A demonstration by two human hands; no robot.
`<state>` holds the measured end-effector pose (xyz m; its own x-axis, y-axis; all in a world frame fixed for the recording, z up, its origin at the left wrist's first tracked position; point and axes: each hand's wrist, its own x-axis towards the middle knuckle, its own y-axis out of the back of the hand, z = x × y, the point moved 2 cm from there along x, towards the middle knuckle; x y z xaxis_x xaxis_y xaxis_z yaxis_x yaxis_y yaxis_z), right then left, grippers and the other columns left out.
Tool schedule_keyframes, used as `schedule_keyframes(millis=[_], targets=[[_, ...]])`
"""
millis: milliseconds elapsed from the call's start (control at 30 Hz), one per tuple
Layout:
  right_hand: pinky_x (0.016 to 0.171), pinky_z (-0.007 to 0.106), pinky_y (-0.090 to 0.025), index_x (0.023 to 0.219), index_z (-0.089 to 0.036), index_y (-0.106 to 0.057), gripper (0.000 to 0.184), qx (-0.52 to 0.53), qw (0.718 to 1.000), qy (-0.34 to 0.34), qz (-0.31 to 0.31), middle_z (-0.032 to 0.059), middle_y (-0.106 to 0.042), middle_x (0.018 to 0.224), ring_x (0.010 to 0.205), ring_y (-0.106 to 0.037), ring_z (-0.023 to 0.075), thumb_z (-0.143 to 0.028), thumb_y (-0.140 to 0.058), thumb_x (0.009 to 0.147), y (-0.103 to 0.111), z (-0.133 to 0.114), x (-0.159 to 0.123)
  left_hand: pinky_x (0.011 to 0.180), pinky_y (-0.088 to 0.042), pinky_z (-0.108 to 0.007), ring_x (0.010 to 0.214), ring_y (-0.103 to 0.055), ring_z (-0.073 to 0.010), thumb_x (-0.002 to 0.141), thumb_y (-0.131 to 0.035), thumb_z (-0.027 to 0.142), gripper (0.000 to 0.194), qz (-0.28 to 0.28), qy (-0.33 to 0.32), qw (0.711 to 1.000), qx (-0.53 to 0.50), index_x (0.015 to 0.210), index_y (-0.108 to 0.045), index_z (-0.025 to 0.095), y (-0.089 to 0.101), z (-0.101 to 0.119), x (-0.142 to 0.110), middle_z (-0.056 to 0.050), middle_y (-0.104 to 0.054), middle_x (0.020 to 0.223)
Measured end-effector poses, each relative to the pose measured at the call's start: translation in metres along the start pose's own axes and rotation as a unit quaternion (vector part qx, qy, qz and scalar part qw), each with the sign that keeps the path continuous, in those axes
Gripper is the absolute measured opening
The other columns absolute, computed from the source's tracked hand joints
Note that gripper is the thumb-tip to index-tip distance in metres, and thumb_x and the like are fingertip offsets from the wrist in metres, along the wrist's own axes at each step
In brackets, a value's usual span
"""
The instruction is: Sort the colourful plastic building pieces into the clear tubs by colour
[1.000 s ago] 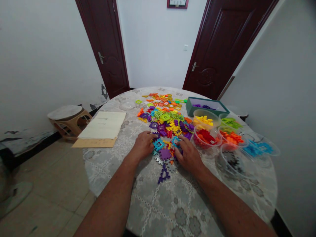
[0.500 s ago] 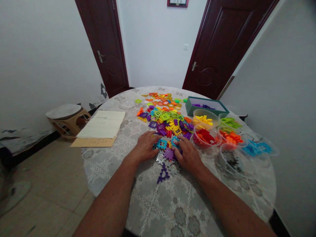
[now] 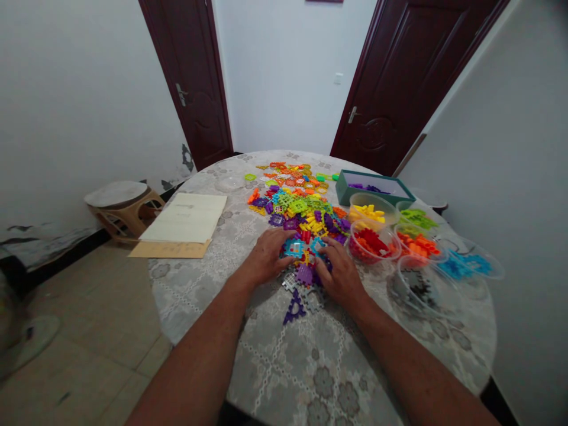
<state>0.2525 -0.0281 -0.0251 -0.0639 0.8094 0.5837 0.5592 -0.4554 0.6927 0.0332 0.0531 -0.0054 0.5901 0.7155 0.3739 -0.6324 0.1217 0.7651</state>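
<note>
My left hand (image 3: 266, 255) pinches a blue toy building piece (image 3: 293, 248) with a window-like cut-out, between thumb and fingers. Another blue building piece (image 3: 317, 245) is gripped at its edge by my right hand (image 3: 341, 271). The two pieces are a small gap apart, above the near end of a loose pile. Just below them lie a purple square piece (image 3: 304, 274), a grey piece (image 3: 289, 282) and a dark purple triangle piece (image 3: 293, 309). Beyond my fingers spreads the mixed pile of green, yellow, purple and orange pieces (image 3: 298, 206).
On the right stand clear tubs of sorted pieces: yellow (image 3: 368, 214), red (image 3: 373, 245), orange (image 3: 417, 245), blue (image 3: 465, 264) and grey (image 3: 419, 284). Behind them is a green box (image 3: 377, 198) with purple pieces. Papers (image 3: 184, 219) lie at the left, near a stool (image 3: 124, 207).
Both hands have lifted the two blue pieces slightly off the pile, with more of each piece now showing. The camera view has tilted a little downward.
</note>
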Motion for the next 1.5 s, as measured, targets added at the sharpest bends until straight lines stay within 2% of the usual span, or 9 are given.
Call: schedule_keyframes(millis=[133, 300, 367, 467, 600, 767, 1067, 1267, 1500], targets=[[0.113, 0.053, -0.049, 0.119, -0.023, -0.062, 0.018, 0.029, 0.997, -0.028, 0.059, 0.0175, -0.056, 0.148, 0.138, -0.056, 0.0313, -0.030, -0.054, 0.104, 0.009, -0.006, 0.001, 0.118, -0.046, -0.045, 0.140, -0.055, -0.0259, 0.093, -0.070, 0.024, 0.066, 0.048, -0.029, 0.996, -0.072, 0.154, -0.046, 0.028, 0.007, 0.009, 0.002, -0.012, -0.058, 0.150], [0.105, 0.048, -0.052, 0.111, -0.024, -0.065, 0.013, 0.100, 0.995, -0.010, 0.013, 0.0149, -0.057, 0.148, 0.131, -0.060, 0.0302, -0.029, -0.061, 0.099, 0.006, -0.012, 0.000, 0.111, -0.053, -0.046, 0.137, -0.057, -0.0271, 0.093, -0.069, 0.019, 0.072, 0.023, -0.087, 0.989, -0.121, 0.158, -0.041, 0.031, -0.008, 0.020, 0.001, -0.011, -0.058, 0.149], [0.098, 0.043, -0.054, 0.104, -0.023, -0.067, 0.011, 0.148, 0.988, -0.025, -0.019, 0.0129, -0.063, 0.139, 0.123, -0.063, 0.0290, -0.030, -0.066, 0.096, 0.001, -0.011, 0.000, 0.114, -0.051, -0.049, 0.139, -0.057, -0.0273, 0.091, -0.069, 0.015, 0.076, 0.012, -0.118, 0.984, -0.130, 0.159, -0.039, 0.034, -0.015, 0.025, 0.001, -0.010, -0.058, 0.149], [0.079, 0.033, -0.054, 0.100, -0.024, -0.065, 0.013, 0.249, 0.961, -0.108, -0.062, 0.0050, -0.071, 0.103, 0.093, -0.068, 0.0227, -0.034, -0.070, 0.092, -0.009, -0.004, -0.003, 0.117, -0.049, -0.050, 0.141, -0.055, -0.0269, 0.090, -0.070, 0.012, 0.083, -0.011, -0.136, 0.982, -0.131, 0.161, -0.035, 0.039, -0.018, 0.027, 0.000, -0.009, -0.057, 0.151], [0.061, 0.027, -0.047, 0.102, -0.025, -0.062, 0.022, 0.343, 0.909, -0.223, -0.077, -0.0028, -0.065, 0.078, 0.067, -0.061, 0.0175, -0.040, -0.071, 0.090, -0.016, 0.007, -0.007, 0.115, -0.049, -0.049, 0.139, -0.055, -0.0269, 0.086, -0.073, 0.014, 0.085, -0.031, -0.088, 0.994, -0.064, 0.159, -0.038, 0.039, 0.000, 0.016, -0.005, -0.008, -0.055, 0.151], [0.063, 0.029, -0.048, 0.107, -0.024, -0.066, 0.023, 0.293, 0.921, -0.254, -0.042, -0.0018, -0.066, 0.075, 0.069, -0.065, 0.0200, -0.043, -0.063, 0.094, -0.005, 0.013, -0.004, 0.113, -0.046, -0.047, 0.129, -0.058, -0.0286, 0.080, -0.076, 0.018, 0.068, -0.118, -0.004, 0.990, 0.083, 0.144, -0.056, 0.030, 0.022, -0.002, -0.015, -0.007, -0.065, 0.140], [0.060, 0.029, -0.048, 0.114, -0.025, -0.062, 0.024, 0.271, 0.928, -0.255, -0.029, -0.0025, -0.063, 0.079, 0.066, -0.062, 0.0181, -0.039, -0.059, 0.095, -0.004, 0.014, -0.003, 0.102, -0.047, -0.042, 0.119, -0.058, -0.0292, 0.082, -0.075, 0.026, 0.046, -0.160, 0.032, 0.974, 0.156, 0.127, -0.066, 0.025, 0.018, -0.001, -0.015, -0.010, -0.066, 0.127], [0.071, 0.030, -0.055, 0.141, -0.025, -0.052, 0.058, 0.344, 0.904, -0.255, 0.006, 0.0026, -0.070, 0.103, 0.082, -0.066, 0.0192, -0.034, -0.068, 0.086, -0.004, 0.011, 0.001, 0.097, -0.050, -0.042, 0.110, -0.061, -0.0281, 0.087, -0.075, 0.038, 0.035, -0.118, 0.035, 0.981, 0.153, 0.118, -0.067, 0.023, 0.019, 0.002, -0.011, -0.009, -0.065, 0.115], [0.072, 0.031, -0.057, 0.118, -0.025, -0.067, 0.038, 0.415, 0.865, -0.282, -0.018, 0.0018, -0.072, 0.100, 0.085, -0.067, 0.0198, -0.034, -0.073, 0.081, -0.007, 0.004, 0.005, 0.102, -0.055, -0.041, 0.115, -0.062, -0.0256, 0.091, -0.071, 0.032, 0.039, -0.015, -0.054, 0.997, 0.059, 0.127, -0.058, 0.024, 0.008, 0.017, -0.004, -0.009, -0.059, 0.124]])
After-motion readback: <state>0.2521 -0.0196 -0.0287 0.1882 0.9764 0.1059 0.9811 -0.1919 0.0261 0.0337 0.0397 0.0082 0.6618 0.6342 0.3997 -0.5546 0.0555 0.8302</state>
